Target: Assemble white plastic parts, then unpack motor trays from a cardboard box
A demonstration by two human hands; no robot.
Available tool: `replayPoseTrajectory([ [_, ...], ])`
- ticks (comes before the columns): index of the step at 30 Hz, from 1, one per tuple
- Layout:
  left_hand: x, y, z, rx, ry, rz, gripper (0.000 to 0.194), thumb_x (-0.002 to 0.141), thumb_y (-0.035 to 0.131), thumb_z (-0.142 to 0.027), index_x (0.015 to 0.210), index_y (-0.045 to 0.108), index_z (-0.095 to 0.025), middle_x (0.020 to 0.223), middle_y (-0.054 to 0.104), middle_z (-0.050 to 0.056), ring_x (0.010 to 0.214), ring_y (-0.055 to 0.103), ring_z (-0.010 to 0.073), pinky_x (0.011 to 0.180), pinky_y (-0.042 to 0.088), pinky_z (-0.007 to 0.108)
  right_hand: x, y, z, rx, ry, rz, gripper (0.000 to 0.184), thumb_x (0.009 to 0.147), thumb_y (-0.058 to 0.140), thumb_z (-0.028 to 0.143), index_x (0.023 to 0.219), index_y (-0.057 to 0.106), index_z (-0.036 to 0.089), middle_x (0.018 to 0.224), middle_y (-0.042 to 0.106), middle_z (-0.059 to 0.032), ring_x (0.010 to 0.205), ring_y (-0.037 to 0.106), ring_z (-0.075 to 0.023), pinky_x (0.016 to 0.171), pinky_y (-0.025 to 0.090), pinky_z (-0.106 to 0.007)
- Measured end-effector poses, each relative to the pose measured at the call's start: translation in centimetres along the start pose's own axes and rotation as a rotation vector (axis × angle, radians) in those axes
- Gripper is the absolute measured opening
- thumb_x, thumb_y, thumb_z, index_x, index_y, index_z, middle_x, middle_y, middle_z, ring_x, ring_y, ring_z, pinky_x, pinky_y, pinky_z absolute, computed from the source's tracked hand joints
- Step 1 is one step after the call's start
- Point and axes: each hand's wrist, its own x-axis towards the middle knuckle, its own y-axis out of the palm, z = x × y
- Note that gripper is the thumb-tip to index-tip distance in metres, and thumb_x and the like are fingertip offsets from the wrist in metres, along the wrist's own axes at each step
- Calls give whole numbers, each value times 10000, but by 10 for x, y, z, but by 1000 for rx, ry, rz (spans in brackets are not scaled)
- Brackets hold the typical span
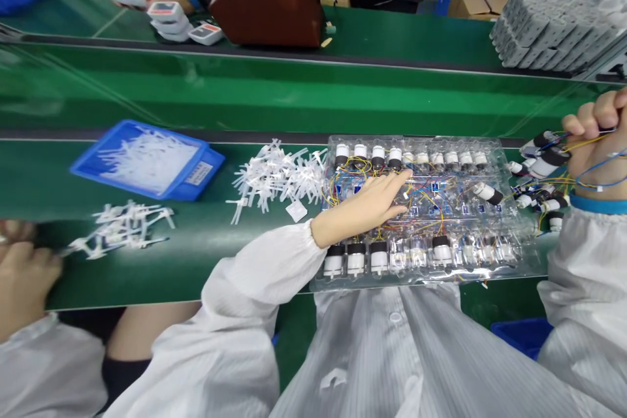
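Note:
My left hand lies over the middle of a clear plastic tray, fingers stretched out and palm down. Small cylindrical motors with black and white bodies stand in the tray's pockets, in a back and a front row. Thin coloured wires and small blue parts run between the rows. One motor lies tilted at the right of the tray. At the far right, my right hand has its fingers curled round wires; whatever hangs on them is partly hidden. Beneath it is a heap of loose wired motors.
Left of the tray lie white plastic pieces and a blue bin full of them. A co-worker's hand is beside a smaller pile. Across the green divider stand a brown dispenser and stacked grey parts.

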Motion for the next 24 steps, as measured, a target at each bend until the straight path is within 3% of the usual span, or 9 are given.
replayPoseTrajectory([
  [3,3,-2,-3,-62,0,-24,692,1013,487,-437,1568,184,-156,1560,418,212,1390,485,302,1140,374,451,-10,4,-13,87,-59,114,557,790,756,634,671,414,210,521,255,85,436,197,-64,439,200,-231],
  [6,9,-7,-10,-119,-11,-72,766,980,554,-465,1586,173,-193,1591,381,200,1311,557,299,1103,416,426,-10,-1,-25,78,12,119,603,698,797,692,661,428,217,530,253,83,453,189,-68,448,219,-240],
  [10,22,-10,-16,-168,92,-126,668,981,556,-456,1554,307,-217,1544,468,161,1163,651,245,1022,492,380,-1,-20,-41,11,94,76,560,745,760,699,656,451,240,557,249,67,478,199,-89,461,257,-283],
  [13,30,-11,-18,-175,192,-171,486,1002,515,-449,1411,518,-188,1349,650,122,1057,689,195,983,522,343,2,-41,-54,-8,109,19,518,828,706,661,655,449,245,559,235,63,473,197,-94,462,255,-301],
  [16,32,-12,-19,-192,215,-255,365,1016,492,-438,1219,662,-188,1178,735,85,1018,706,173,944,539,308,1,-61,-65,-26,110,4,519,822,710,668,647,456,251,551,241,59,476,197,-95,465,248,-297],
  [19,32,-12,-19,-265,157,-341,331,1020,487,-426,1092,713,-195,964,772,46,840,722,138,807,555,256,-1,-77,-72,-54,142,-31,524,797,711,703,668,465,259,577,257,59,496,215,-98,491,284,-309],
  [22,32,-11,-18,-398,88,-394,334,1004,507,-443,998,718,-185,732,723,-1,590,653,90,625,518,209,-2,-91,-80,-82,165,-83,533,810,666,738,680,457,265,584,252,63,504,210,-104,509,304,-323],
  [24,33,-10,-18,-500,47,-419,330,989,530,-451,943,705,-175,656,682,-17,534,625,77,557,491,189,0,-100,-87,-86,178,-113,531,821,654,734,665,449,269,566,244,67,502,188,-105,505,296,-318],
])
